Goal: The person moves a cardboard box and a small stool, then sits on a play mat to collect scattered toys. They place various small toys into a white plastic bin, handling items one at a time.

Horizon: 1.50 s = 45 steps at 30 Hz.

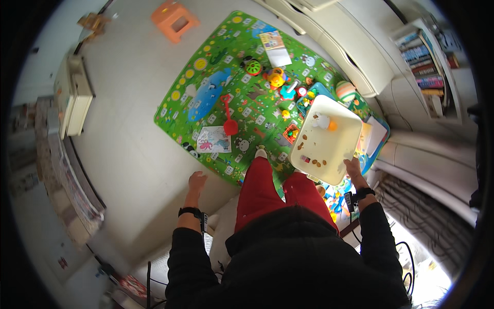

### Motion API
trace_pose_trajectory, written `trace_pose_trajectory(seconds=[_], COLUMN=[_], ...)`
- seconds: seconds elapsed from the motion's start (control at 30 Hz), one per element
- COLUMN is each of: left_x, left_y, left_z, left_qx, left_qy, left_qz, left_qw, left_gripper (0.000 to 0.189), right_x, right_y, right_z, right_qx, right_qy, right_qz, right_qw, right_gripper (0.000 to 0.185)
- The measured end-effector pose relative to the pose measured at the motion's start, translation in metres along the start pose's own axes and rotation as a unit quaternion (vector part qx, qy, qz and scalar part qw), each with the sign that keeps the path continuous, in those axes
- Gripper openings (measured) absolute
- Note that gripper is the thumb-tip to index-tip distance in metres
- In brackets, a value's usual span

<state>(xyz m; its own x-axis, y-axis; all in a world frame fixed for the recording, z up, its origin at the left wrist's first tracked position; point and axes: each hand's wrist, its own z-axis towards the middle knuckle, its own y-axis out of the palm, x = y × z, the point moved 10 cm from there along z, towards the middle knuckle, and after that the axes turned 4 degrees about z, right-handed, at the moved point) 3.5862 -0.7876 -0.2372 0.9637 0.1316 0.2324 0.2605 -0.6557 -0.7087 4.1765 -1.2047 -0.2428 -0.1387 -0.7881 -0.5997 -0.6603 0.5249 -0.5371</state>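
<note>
My right hand (353,168) grips the near right rim of a cream plastic storage bin (335,148). The bin is tilted so that its inside faces me. In it lie a white toy (320,120), an orange ball (332,126), several small brown pieces (316,163) and a small red-and-dark item (305,158). My left hand (197,180) hangs over the bare floor, left of my legs, with nothing seen in it. Its fingers look loosely bent and a little apart.
A green play mat (247,112) carries a red toy shovel (230,125), a coloring sheet (213,140), an open booklet (275,48) and several toys. An orange stool (173,19) stands beyond. Cabinets (347,42) and a bookshelf (428,69) line the right side.
</note>
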Motion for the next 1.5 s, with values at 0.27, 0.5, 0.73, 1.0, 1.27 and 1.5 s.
trace_pose_trajectory(seconds=[0.27, 0.5, 0.73, 1.0, 1.27, 1.5], left_x=[-0.091, -0.082, -0.074, -0.033, -0.007, 0.055], left_y=[0.063, 0.066, 0.043, 0.055, 0.061, 0.037], left_z=[-0.149, -0.207, -0.184, -0.186, -0.190, -0.079], left_qx=[-0.009, -0.011, 0.021, 0.065, 0.006, 0.002], left_qy=[-0.101, -0.040, -0.023, 0.017, 0.033, 0.106], left_qz=[-0.274, -0.288, -0.152, -0.117, -0.213, -0.198], left_qw=[0.956, 0.957, 0.988, 0.991, 0.976, 0.974], left_gripper=[0.043, 0.044, 0.043, 0.042, 0.039, 0.039], right_x=[-0.044, -0.033, 0.022, 0.044, 0.026, 0.013], right_y=[-0.004, -0.021, -0.037, -0.069, -0.084, -0.039], right_z=[0.052, 0.049, 0.039, 0.032, 0.053, 0.047], right_qx=[-0.062, -0.068, -0.046, -0.012, -0.004, 0.033], right_qy=[-0.156, -0.106, -0.056, -0.027, -0.041, -0.065], right_qz=[-0.064, -0.090, -0.076, -0.002, -0.014, -0.030], right_qw=[0.984, 0.988, 0.994, 1.000, 0.999, 0.997], right_gripper=[0.033, 0.034, 0.036, 0.034, 0.035, 0.038])
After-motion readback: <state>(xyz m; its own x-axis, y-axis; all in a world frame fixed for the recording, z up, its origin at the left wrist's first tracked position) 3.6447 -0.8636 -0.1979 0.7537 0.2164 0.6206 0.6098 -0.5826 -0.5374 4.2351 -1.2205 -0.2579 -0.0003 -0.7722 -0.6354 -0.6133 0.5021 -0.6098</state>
